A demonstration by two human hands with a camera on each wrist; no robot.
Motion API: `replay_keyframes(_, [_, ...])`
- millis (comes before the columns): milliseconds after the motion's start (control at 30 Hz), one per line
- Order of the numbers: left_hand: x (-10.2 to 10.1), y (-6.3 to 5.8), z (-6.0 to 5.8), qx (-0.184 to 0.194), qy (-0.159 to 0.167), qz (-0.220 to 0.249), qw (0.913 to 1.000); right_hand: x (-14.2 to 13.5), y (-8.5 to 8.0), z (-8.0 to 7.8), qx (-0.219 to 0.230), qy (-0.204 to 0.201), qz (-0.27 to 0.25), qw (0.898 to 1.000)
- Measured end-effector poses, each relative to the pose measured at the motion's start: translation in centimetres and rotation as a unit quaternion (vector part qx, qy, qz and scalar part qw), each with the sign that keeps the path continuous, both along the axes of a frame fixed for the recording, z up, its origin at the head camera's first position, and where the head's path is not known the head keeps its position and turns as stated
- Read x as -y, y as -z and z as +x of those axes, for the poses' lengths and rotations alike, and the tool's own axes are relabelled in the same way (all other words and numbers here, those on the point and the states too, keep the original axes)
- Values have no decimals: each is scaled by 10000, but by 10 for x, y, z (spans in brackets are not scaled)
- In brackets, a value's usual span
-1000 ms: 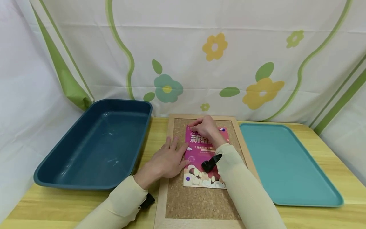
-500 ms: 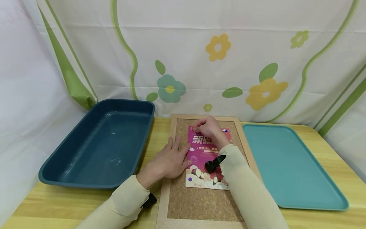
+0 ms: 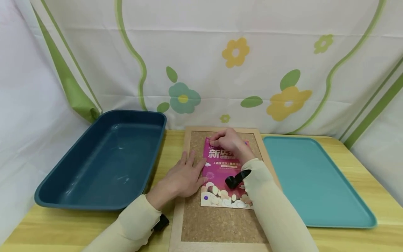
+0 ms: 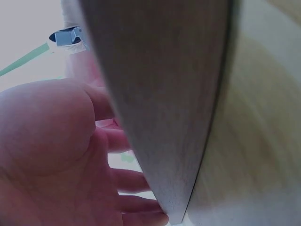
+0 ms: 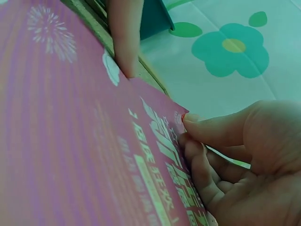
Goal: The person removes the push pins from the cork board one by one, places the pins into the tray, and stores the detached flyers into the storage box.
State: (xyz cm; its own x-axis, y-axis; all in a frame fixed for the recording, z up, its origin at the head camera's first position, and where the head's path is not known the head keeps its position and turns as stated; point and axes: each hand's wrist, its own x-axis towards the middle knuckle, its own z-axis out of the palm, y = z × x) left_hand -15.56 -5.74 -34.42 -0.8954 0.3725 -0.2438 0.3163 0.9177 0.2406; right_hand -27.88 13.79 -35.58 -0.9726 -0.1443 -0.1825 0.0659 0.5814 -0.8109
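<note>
A pink and purple poster (image 3: 217,175) with white lettering lies on a cork board (image 3: 217,224) framed in pale wood. My right hand (image 3: 231,141) is at the poster's top left corner, where the thumb and curled fingers pinch a small red pushpin (image 5: 184,117) against the paper; the pin's point is hidden. My left hand (image 3: 187,178) rests with straight, spread fingers across the board's left frame, its fingertips touching the poster's left edge. Blue dots, apparently pushpins, show at the lower left (image 3: 206,197) and upper right corners. My right forearm covers the lower right corner.
A deep dark blue tub (image 3: 104,164) stands left of the board. To the right lies a flat teal tray (image 3: 315,182). All rest on a wood-grain table (image 3: 47,227), with a flowered white curtain (image 3: 201,63) behind.
My right wrist has shifted slightly to the right while its fingers stay on the same corner, and now hides more of the upper right pin. The left hand stays put; the view sways a little.
</note>
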Motion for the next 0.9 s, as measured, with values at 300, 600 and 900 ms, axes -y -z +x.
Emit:
replay_keyframes(300, [3,-2,2,-46,51,42,10000,-4,-8,4,-66,10,-257,9996])
replay_keyframes(600, [2,1,0,-173,102,98,9997,-14,-26,9,-330,354,-291,9984])
replay_keyframes(900, [3,3,-2,-221,125,66,9997,-26,-34,10,-348,596,-459,9966])
